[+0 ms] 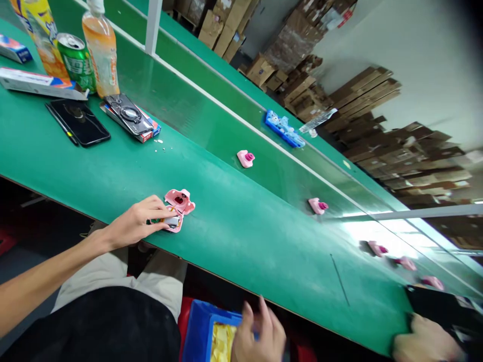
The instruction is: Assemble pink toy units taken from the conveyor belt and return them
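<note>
On the green bench near its front edge lies an opened pink toy shell (183,201), its two halves side by side. My left hand (145,221) pinches a small silver-grey part (172,221) at the lower half, where a bit of green shows beside the fingers. My right hand (260,332) is blurred, off the bench edge and over a blue bin (198,322) with yellow pieces (222,342) in it. Its fingers are apart, and nothing shows between them.
Bottles, a green can (76,63), boxes and two phones (85,123) stand or lie at the left. Pink toys (246,159) sit along the belt beyond the bench (234,226). A blue tray (283,128) lies farther back. Another person's hand (426,339) is at lower right.
</note>
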The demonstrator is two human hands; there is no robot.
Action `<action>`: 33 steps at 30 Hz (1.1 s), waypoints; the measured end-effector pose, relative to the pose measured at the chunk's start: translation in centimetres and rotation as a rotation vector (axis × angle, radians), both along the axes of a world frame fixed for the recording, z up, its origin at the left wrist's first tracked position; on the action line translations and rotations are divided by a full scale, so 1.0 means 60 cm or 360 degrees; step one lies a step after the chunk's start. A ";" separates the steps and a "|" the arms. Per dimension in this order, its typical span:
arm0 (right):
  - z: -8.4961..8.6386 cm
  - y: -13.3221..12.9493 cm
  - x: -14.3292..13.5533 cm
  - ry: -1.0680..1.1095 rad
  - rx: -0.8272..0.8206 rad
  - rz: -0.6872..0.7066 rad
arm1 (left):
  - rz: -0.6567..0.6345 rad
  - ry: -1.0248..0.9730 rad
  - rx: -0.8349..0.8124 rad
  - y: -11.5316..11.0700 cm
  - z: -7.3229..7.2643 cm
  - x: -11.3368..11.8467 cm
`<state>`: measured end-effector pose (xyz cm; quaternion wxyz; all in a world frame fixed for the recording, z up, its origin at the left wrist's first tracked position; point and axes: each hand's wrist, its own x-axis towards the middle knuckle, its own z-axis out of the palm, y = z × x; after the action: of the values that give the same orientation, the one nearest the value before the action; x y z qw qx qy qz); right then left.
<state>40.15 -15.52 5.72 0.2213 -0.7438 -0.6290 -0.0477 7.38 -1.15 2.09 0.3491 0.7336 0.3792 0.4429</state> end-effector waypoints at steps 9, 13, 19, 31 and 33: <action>0.049 0.277 -0.215 -0.0051 -0.0258 0.1916 | -0.0051 0.0119 -0.0031 0.001 0.008 -0.002; 0.041 0.272 -0.197 0.0016 -0.0189 0.1985 | -0.0005 0.0086 -0.0136 -0.006 0.005 -0.005; 0.019 0.269 -0.192 0.0461 -0.0183 0.1698 | 0.0109 0.0178 -0.0150 -0.004 0.001 -0.010; -0.032 0.257 -0.187 0.0203 -0.0052 0.1717 | 0.0566 0.0373 0.0171 -0.009 -0.023 0.024; -0.032 0.258 -0.192 0.0138 -0.0027 0.1763 | 0.0558 0.0444 0.0202 -0.010 -0.024 0.023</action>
<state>28.64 -0.05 3.81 0.2331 -0.3049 -0.9167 0.1115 8.75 -1.74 0.62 0.1640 0.7312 0.5168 0.4140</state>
